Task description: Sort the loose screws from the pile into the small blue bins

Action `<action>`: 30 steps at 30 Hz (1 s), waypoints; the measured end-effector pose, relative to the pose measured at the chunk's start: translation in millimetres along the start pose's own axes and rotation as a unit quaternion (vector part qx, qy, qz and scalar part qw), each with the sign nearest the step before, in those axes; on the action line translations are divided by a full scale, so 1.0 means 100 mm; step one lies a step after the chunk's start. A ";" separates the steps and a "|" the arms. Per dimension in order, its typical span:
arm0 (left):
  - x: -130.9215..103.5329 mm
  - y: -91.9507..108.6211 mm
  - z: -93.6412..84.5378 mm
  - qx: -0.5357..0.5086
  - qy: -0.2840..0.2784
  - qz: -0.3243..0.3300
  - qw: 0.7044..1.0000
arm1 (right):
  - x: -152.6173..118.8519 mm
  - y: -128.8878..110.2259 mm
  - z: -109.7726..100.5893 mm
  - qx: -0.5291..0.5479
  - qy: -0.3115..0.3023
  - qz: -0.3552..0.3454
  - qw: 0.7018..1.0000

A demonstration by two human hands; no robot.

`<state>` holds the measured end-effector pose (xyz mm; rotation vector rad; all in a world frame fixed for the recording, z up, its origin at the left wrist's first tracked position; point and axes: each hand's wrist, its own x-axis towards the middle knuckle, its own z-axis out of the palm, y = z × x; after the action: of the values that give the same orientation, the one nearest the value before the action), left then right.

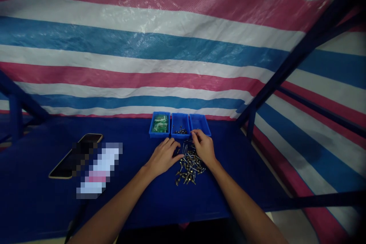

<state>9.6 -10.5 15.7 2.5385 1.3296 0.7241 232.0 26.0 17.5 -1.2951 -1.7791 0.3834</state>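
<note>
Metal fasteners (pixel 189 166), silver in the shank and brass-coloured at one end, lie in a loose pile on the blue surface (pixel 148 206), on the near side of the middle and right bins. Their exact kind is too small to tell. The left hand (pixel 162 157) is at the left edge of this pile, palm down; its grip is open, with the thumb apart from the fingers and pointing to the fasteners. The right hand (pixel 206 148) is over the far right part of the pile, its fingertips just at the near left corner of the right bin (pixel 200 123). In its grip, the thumb and the forefinger come close together, but I cannot tell whether they hold a piece.

Three blue bins stand side by side. The middle bin (pixel 180 136) contains some small metal pieces, and the left bin (pixel 159 135) contains green and whitish items (pixel 161 124). Well to the left lies a dark smartphone (pixel 63 164) with a pale edge, and next to it a pixelated pale object (pixel 100 169). Behind the surface hangs a striped tarpaulin (pixel 137 80) in red, white and blue, with dark blue frame bars (pixel 281 65) at the sides.
</note>
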 end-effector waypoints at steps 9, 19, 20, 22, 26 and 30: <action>0.03 -0.04 0.05 -0.029 0.043 -0.008 0.999 | 0.00 0.01 0.01 -0.005 0.001 -0.006 1.000; 0.11 -0.08 0.07 -0.345 0.121 -0.156 0.918 | 0.00 0.01 0.01 -0.009 0.005 -0.013 1.000; 0.13 -0.10 0.07 -0.391 0.114 -0.172 0.897 | 0.00 0.01 0.01 -0.010 0.005 -0.014 1.000; 0.15 -0.11 0.06 -0.459 0.105 -0.183 0.863 | 0.00 0.02 0.01 -0.012 0.005 -0.015 1.000; 0.17 -0.10 0.03 -0.547 0.098 -0.211 0.804 | -0.01 0.04 0.03 -0.010 0.007 -0.013 1.000; 0.18 -0.07 0.00 -0.645 0.092 -0.239 0.720 | -0.01 0.04 0.03 -0.006 0.006 -0.012 1.000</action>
<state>13.6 8.3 19.3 0.9742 0.8645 1.1907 232.3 27.6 13.0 -1.2805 -1.7890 0.3508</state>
